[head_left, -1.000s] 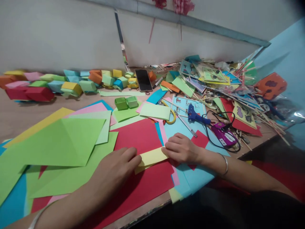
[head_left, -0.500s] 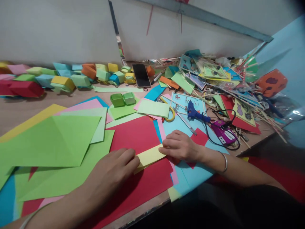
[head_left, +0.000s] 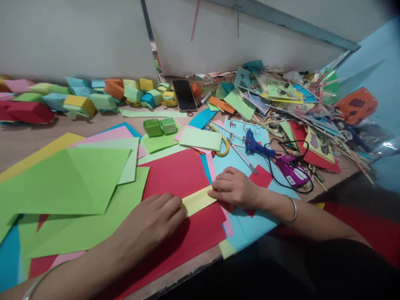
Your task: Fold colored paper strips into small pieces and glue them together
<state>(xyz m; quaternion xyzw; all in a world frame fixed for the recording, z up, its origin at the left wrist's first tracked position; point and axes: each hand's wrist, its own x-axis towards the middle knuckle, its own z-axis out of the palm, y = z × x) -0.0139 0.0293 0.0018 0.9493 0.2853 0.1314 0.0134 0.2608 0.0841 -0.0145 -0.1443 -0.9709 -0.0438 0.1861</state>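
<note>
A narrow folded strip of pale yellow paper [head_left: 199, 203] lies across a red sheet [head_left: 178, 173]. My left hand [head_left: 161, 216] is closed on the strip's left end, its fingertips hidden beneath the knuckles. The right end is pinched by my right hand [head_left: 233, 189], fingers curled over it. Both hands rest low over the red paper. Just beyond them sit two small green paper boxes [head_left: 160, 126] and a pale green paper piece [head_left: 200, 138], which partly covers yellow-handled scissors [head_left: 224, 148].
Green sheets [head_left: 78, 179] spread to the left. A cutter knife [head_left: 243, 156], a blue glue gun [head_left: 258, 145] and a purple power strip [head_left: 293, 170] with a black cord lie right. Behind are a phone [head_left: 184, 96], folded paper boxes [head_left: 79, 104] and a heap of sticks and cards.
The yellow strip's lower layer, seen along its front edge before, no longer shows separately. Both hands keep their hold in nearly the same place; the view has shifted slightly.
</note>
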